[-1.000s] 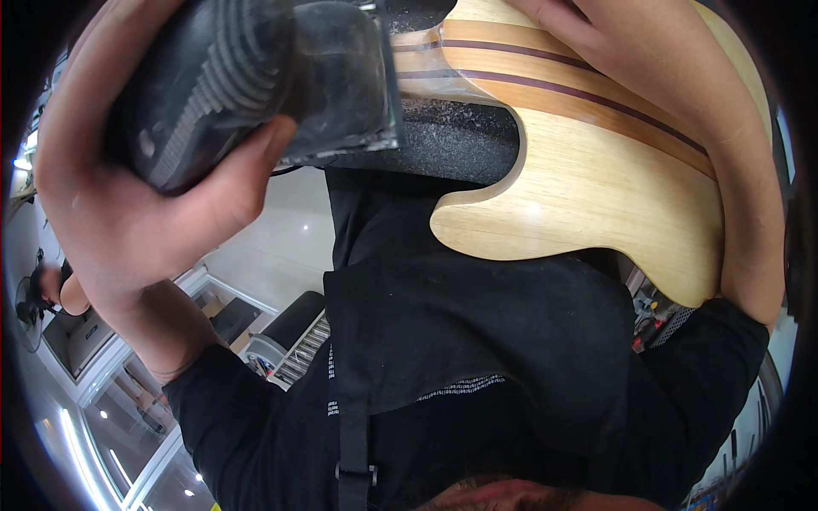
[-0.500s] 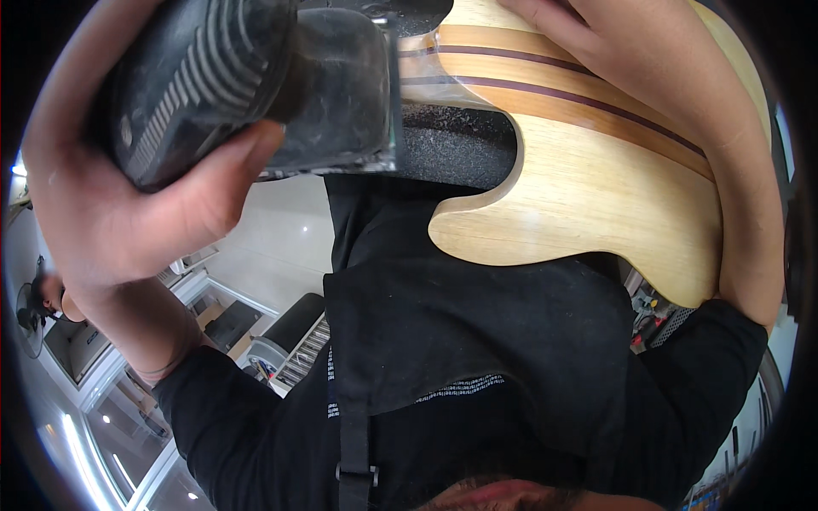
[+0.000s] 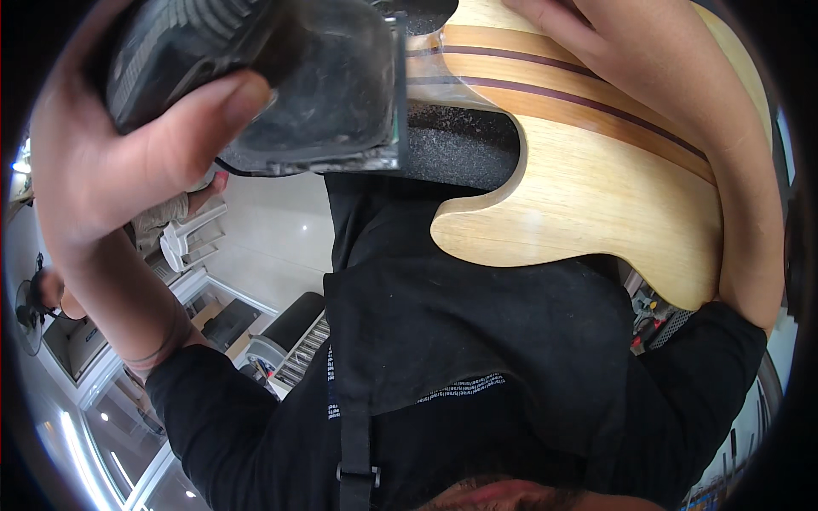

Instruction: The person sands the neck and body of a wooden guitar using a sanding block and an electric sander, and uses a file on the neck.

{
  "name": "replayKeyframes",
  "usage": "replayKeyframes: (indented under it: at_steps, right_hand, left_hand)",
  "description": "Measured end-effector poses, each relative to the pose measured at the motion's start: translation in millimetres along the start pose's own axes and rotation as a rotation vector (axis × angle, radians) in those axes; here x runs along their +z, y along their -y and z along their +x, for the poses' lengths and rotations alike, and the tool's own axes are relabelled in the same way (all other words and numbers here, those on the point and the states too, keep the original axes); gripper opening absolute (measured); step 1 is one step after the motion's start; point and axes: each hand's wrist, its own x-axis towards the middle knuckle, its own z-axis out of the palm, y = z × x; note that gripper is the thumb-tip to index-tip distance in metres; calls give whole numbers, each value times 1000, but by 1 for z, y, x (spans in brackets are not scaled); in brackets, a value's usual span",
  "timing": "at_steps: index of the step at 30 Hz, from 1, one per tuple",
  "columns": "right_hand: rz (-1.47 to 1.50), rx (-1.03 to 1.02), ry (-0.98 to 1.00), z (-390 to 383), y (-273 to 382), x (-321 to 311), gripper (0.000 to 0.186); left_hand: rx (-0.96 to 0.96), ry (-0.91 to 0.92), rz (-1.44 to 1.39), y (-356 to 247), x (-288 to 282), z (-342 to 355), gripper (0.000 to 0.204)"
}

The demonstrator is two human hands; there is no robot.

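My left hand (image 3: 162,145) is closed round a dusty black handheld power tool (image 3: 332,85) with a ribbed housing and a squarish front end. Its kind is not clear. The tool is at the upper left, over the neck side of a pale wooden electric guitar body (image 3: 588,187) with brown and dark stripes; I cannot tell whether they touch. My right hand (image 3: 571,21) lies on the body's upper face, thumb stretched out, the other fingers cut off by the top edge. My right forearm lies across the body's right end.
A black, dust-speckled surface (image 3: 464,149) shows under the guitar's cutaway. My black apron (image 3: 477,332) is against the body's near edge. At left are a white plastic stool (image 3: 192,238), a black-topped seat (image 3: 294,319), a fan (image 3: 30,315) and other people, partly seen.
My left hand and the power tool have shifted up and slightly right, uncovering the white stool and part of a person behind. The guitar body and my right hand have barely moved.
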Motion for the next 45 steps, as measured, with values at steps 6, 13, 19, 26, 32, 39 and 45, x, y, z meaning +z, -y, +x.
replayKeyframes:
  at_steps: [6,13,19,26,32,39,45]
  right_hand:
    - [13,19,-19,0,2,-4,22]
    - [117,-74,-72,-11,-29,9,26]
    - [108,-79,-59,-14,-37,10,27]
    - [108,-85,-48,-14,-37,9,28]
    - [104,-70,-50,-14,-36,9,28]
    - [119,-77,-49,-10,-35,9,28]
    - [133,-76,-58,-9,-35,9,28]
  left_hand:
    - [9,-14,-64,4,2,15,76]
    - [16,-44,-118,3,9,34,77]
    - [32,-50,-176,9,11,43,76]
    - [81,-44,-184,21,12,32,76]
    - [155,-81,-280,28,16,31,74]
    - [146,-97,-36,22,12,30,75]
    - [165,-100,-164,26,12,27,75]
